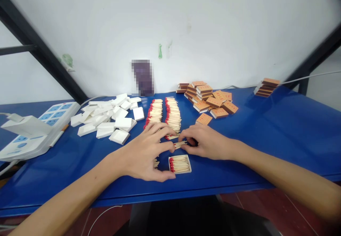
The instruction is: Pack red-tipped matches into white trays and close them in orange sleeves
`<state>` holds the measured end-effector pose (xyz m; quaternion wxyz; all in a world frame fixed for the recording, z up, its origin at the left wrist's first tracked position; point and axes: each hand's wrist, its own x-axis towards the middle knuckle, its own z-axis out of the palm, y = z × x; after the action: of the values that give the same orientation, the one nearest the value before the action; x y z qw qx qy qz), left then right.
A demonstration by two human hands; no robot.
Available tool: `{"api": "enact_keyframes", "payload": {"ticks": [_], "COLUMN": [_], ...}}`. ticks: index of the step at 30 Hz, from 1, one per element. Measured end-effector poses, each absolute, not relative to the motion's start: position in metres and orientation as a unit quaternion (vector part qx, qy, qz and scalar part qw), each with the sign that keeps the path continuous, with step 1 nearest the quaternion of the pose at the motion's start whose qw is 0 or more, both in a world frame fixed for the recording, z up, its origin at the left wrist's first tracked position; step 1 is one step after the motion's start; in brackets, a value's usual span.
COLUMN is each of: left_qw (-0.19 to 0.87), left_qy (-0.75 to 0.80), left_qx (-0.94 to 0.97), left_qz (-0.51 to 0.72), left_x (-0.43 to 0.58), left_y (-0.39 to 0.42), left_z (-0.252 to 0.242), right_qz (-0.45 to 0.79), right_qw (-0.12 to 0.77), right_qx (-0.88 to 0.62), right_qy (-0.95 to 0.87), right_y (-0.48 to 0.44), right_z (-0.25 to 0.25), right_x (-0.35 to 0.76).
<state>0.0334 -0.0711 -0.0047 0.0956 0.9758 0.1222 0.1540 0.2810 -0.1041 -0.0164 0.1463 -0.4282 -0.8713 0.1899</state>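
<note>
"As you're looking through the head view, what is each grip doing?"

"The right hand (209,141) is pinching a small bunch of loose matches (178,145) between thumb and forefinger. The left hand (147,150) is spreading its thumb well away from its fingers, and its forefinger is meeting the bunch's other end, or nearly; I can't tell."

"And how far along is this looking?"

"Early, I'm judging. One white tray (190,165) is lying near the front of the bench (226,175), already holding red-tipped matches (180,164). A left row (156,108) and a right row (173,113) of matches are lying loose beyond it, and a heap of white trays (123,123) is sitting at the left, no matches showing. Orange matchboxes (215,102) are piling up behind the right hand."

"Where is room opening up?"

"Bare blue surface is stretching rightward, between that pile and a small stack of boxes (267,86). The bench's front edge is running just below the tray, the rows are crowding the left fingers, and a power strip (71,108) is bounding the far left."
</note>
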Motion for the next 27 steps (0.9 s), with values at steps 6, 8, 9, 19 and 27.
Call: {"api": "enact_keyframes", "payload": {"ticks": [6,8,9,19,27], "left_qw": [0.084,0.077,0.076,0.070,0.061], "left_qy": [0.120,0.117,0.117,0.103,0.112], "left_qx": [0.977,0.977,0.977,0.978,0.975], "left_qz": [0.157,0.158,0.159,0.167,0.183], "left_x": [0.0343,0.0338,0.0335,0.0342,0.0329], "left_y": [-0.0710,-0.0711,-0.0712,-0.0721,-0.0712], "left_z": [-0.0046,-0.0053,-0.0056,-0.0027,-0.0050], "right_qz": [0.183,0.186,0.186,0.162,0.210], "right_qw": [0.127,0.125,0.125,0.146,0.144], "right_qx": [-0.436,-0.436,-0.435,-0.450,-0.419], "right_qy": [-0.872,-0.872,-0.872,-0.866,-0.871], "right_y": [-0.1062,-0.1061,-0.1060,-0.1065,-0.1048], "right_z": [-0.0151,-0.0150,-0.0149,-0.0170,-0.0178], "right_x": [0.2818,0.2813,0.2809,0.2829,0.2843]}}
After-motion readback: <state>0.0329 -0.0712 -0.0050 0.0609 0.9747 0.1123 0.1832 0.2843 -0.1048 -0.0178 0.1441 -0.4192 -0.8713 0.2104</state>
